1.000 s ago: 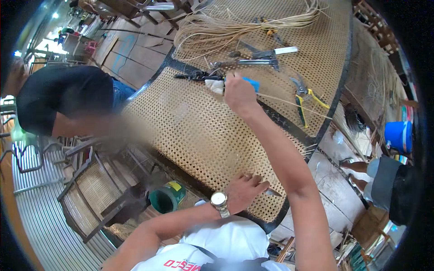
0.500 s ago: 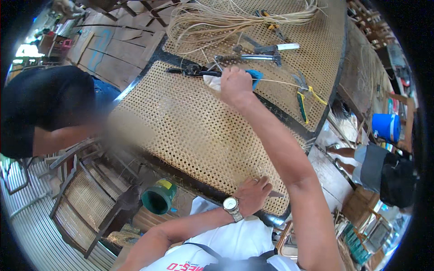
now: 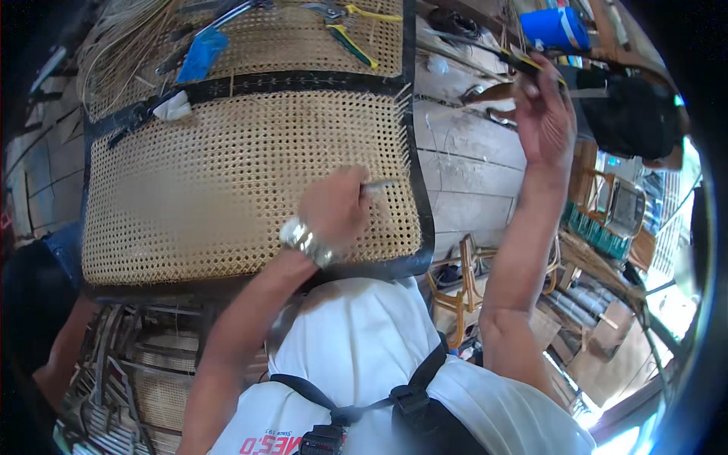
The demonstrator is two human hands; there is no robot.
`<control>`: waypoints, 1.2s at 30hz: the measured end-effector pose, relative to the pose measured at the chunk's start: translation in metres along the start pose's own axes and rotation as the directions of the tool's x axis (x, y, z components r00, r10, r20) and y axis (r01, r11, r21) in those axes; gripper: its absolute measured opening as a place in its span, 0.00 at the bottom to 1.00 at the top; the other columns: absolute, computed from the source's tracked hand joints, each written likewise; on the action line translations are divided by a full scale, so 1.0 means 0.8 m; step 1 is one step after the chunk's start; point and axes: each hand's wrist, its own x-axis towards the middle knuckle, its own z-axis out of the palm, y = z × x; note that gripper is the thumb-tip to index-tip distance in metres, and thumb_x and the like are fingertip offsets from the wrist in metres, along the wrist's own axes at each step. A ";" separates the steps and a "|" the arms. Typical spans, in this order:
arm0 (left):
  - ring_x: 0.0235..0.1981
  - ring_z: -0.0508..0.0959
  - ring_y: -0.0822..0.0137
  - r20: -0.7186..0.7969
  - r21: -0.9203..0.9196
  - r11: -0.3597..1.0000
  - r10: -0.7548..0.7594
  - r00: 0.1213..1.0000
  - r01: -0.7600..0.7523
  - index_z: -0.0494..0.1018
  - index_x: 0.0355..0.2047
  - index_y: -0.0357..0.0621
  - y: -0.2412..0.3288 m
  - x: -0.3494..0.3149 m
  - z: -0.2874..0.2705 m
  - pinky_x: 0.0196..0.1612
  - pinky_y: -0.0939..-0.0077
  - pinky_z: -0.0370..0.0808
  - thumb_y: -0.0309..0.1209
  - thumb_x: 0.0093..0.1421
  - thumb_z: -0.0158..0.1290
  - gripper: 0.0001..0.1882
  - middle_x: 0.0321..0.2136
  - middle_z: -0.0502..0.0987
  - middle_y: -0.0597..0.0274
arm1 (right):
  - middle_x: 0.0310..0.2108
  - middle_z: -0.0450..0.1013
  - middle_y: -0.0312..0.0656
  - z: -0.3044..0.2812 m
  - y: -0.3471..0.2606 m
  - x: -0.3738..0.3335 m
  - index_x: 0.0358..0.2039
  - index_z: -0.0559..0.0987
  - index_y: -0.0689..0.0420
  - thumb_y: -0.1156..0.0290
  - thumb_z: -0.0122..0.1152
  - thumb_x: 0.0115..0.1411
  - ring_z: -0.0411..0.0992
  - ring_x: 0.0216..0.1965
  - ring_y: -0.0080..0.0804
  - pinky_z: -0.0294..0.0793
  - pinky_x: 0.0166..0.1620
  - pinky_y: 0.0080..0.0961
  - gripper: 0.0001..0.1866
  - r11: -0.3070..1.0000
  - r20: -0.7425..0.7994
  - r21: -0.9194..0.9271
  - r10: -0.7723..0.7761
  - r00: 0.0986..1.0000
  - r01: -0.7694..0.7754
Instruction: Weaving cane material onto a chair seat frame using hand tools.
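Woven cane webbing (image 3: 250,167) spreads before me in a dark wooden frame (image 3: 424,227). Over its near right part, my left hand (image 3: 334,206), with a watch (image 3: 303,235) at the wrist, is closed around a short pointed metal tool (image 3: 381,184); its grip is hidden in the fist. My right hand (image 3: 546,114) is raised past the frame's right edge. Its fingers are closed on a screwdriver-like tool (image 3: 509,59) with a black-and-yellow handle and thin shaft. Loose cane ends (image 3: 402,129) stick out along the right edge of the webbing.
Pliers with yellow grips (image 3: 353,47), a blue piece (image 3: 203,57), a white cloth (image 3: 173,106) and a cane bundle (image 3: 114,53) lie at the far side. A co-worker (image 3: 38,303) is at the left. A blue bucket (image 3: 555,30) and another person (image 3: 644,114) are at the right.
My view has turned to the right. My right hand has left the white cloth and moved right, past the frame, now holding the screwdriver-like tool. My left hand still holds the pointed tool.
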 end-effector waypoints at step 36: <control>0.40 0.80 0.49 0.558 0.252 0.958 -0.030 0.829 -0.135 0.77 0.45 0.43 0.047 0.115 0.070 0.44 0.57 0.76 0.32 0.61 0.51 0.13 0.37 0.80 0.48 | 0.23 0.69 0.37 -0.116 0.121 -0.122 0.41 0.69 0.58 0.55 0.56 0.68 0.67 0.22 0.19 0.67 0.27 0.20 0.18 0.745 -0.100 -0.626 0.215 0.972 -0.229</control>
